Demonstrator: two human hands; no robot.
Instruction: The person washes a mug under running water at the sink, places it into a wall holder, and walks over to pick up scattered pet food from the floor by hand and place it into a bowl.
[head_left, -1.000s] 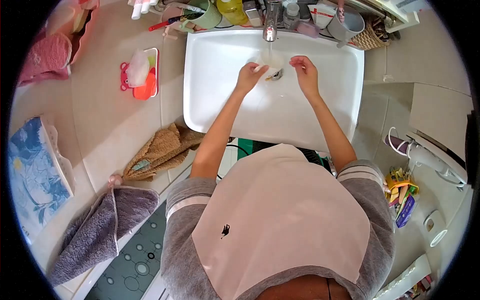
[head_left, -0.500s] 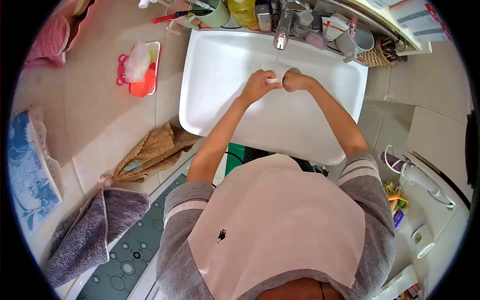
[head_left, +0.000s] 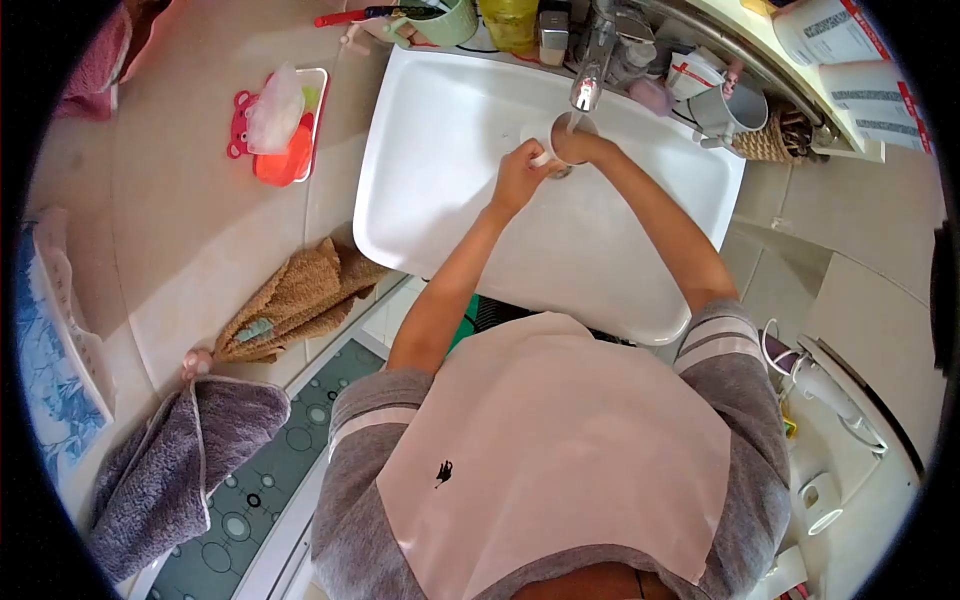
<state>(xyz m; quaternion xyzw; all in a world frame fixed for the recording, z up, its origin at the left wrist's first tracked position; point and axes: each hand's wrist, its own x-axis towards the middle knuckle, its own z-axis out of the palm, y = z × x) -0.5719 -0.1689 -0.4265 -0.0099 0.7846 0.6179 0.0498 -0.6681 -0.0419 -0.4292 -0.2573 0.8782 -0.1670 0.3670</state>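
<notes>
A white mug (head_left: 563,128) is tipped in the white sink (head_left: 430,190), its opening turned up toward the tap (head_left: 588,88). My left hand (head_left: 520,178) is closed around the mug's handle side. A thin stream of water runs from the tap into the mug's opening. My right hand (head_left: 583,149) reaches inside the mug; its fingers are hidden by the wall, so whether they hold anything does not show. Just below the mug the drain (head_left: 561,171) is partly visible.
Behind the sink stand a green cup (head_left: 448,22), a yellow bottle (head_left: 508,22), a grey mug (head_left: 738,108) and a woven basket (head_left: 765,140). A soap holder (head_left: 280,130) is on the left wall. Brown (head_left: 300,300) and grey (head_left: 180,450) towels hang lower left.
The mug has turned so its opening faces upward under the tap, and the water now falls into it. Both hands stay on it. The camera view has shifted slightly.
</notes>
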